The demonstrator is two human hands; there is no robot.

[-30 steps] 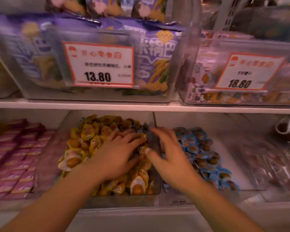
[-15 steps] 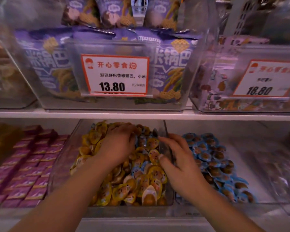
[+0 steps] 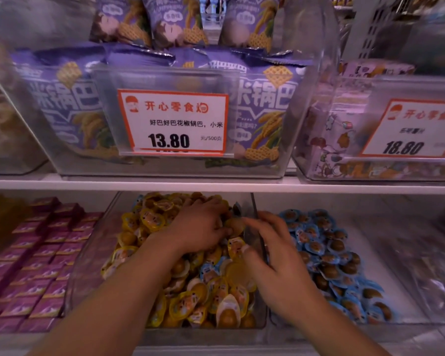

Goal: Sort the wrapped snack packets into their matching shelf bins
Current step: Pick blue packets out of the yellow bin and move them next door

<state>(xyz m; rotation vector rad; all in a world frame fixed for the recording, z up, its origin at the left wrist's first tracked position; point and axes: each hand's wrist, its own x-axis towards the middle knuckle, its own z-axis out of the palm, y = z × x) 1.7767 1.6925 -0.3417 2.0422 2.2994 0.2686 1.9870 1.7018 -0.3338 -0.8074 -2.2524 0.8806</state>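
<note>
A clear bin (image 3: 88, 265) on the lower shelf holds a heap of yellow-wrapped snack packets (image 3: 190, 304), with a few blue-wrapped ones (image 3: 207, 272) mixed in. To its right, a second clear bin (image 3: 409, 291) holds blue-wrapped packets (image 3: 332, 253). My left hand (image 3: 198, 227) digs into the back of the yellow heap, fingers curled round a yellow packet. My right hand (image 3: 275, 255) lies across the wall between the two bins, fingers stretched out over it and thumb on the yellow side.
Pink boxed snacks (image 3: 36, 265) fill the bin at the left. The shelf board (image 3: 344, 187) hangs just above my hands, carrying a bin of purple bags with a 13.80 price tag (image 3: 172, 122) and a bin with an 18.80 tag (image 3: 409, 129). A dim bin sits far right.
My left hand went from lying flat on the yellow heap to reaching deeper, fingers curled in. My right hand stayed on the dividing wall. The view came closer.
</note>
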